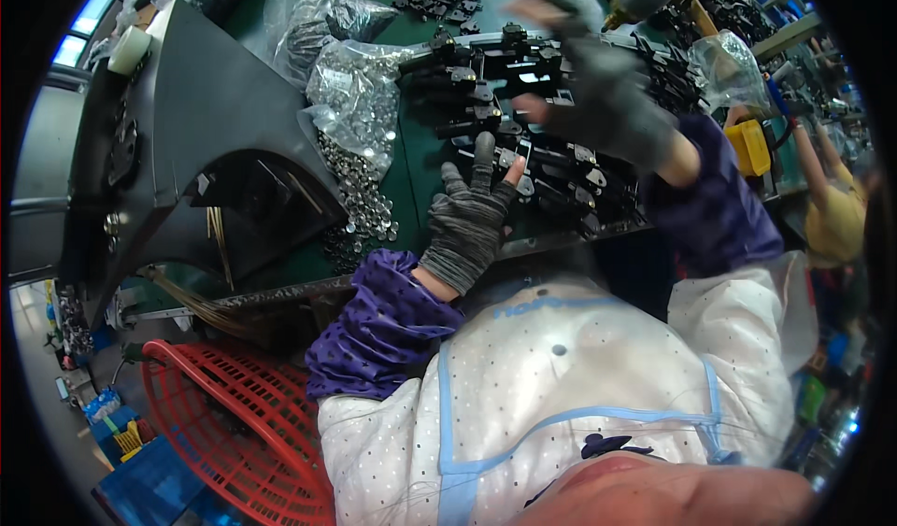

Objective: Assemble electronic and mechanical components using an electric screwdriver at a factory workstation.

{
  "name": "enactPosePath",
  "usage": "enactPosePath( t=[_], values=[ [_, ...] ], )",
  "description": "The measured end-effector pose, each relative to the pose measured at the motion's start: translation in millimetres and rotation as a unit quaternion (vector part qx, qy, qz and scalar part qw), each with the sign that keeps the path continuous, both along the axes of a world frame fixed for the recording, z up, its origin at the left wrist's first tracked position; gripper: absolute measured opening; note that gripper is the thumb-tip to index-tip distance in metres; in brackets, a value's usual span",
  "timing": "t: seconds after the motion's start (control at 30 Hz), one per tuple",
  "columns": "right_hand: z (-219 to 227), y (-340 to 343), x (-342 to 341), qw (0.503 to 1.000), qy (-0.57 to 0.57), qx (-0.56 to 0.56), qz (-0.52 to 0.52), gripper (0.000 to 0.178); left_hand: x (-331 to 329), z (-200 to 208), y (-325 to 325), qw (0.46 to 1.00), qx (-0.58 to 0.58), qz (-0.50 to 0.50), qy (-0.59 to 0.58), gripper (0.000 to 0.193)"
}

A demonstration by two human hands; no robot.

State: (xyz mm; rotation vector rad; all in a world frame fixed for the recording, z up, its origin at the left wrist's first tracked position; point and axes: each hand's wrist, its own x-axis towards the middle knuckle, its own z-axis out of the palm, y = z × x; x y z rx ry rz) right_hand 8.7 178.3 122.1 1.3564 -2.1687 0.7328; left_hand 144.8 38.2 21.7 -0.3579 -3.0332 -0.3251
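Both hands wear knit work gloves — the left hand in streaky grey and black, the right hand in plain dark grey, each with some fingertips cut away. Purple dotted oversleeves cover the 2 forearms. The apron is white with small dots — pale blue trim.

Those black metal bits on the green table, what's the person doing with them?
A person in grey gloves is working over rows of black metal parts on a green table. The left hand rests flat at the near end of the rows. The right hand hovers over them, fingers spread. A heap of small shiny silver pieces spills from a clear bag beside them.
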Motion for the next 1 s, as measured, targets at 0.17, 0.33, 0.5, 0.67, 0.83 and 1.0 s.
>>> enactPosePath(
  t=[0.17,0.33,0.5,0.67,0.83,1.0],
  values=[
    [-39.3,-77.2,-83.8,0.896,-0.267,0.352,-0.050,0.076,-23.3,-8.2,12.7,0.999,0.047,-0.019,-0.012,0.092],
    [-64.2,-118.1,-81.0,0.834,-0.264,0.478,-0.074,0.087,-23.8,-10.3,12.0,0.998,0.047,0.038,-0.018,0.080],
    [-54.2,-105.2,-58.5,0.874,-0.219,0.423,-0.100,0.082,-14.0,-3.2,-4.9,0.993,0.118,0.007,0.024,0.072],
    [-28.7,-97.4,-60.9,0.930,-0.158,0.317,-0.098,0.067,-6.9,12.0,-48.3,0.892,0.445,0.063,-0.038,0.057],
    [-5.6,-27.7,-180.6,0.937,-0.232,0.181,-0.190,0.072,-75.2,42.0,-80.6,0.588,0.783,0.128,-0.156,0.046],
    [-33.4,22.9,-219.5,0.874,-0.227,0.322,-0.285,0.044,-208.4,50.6,-54.7,0.530,0.811,0.147,-0.197,0.034]
  ],
)
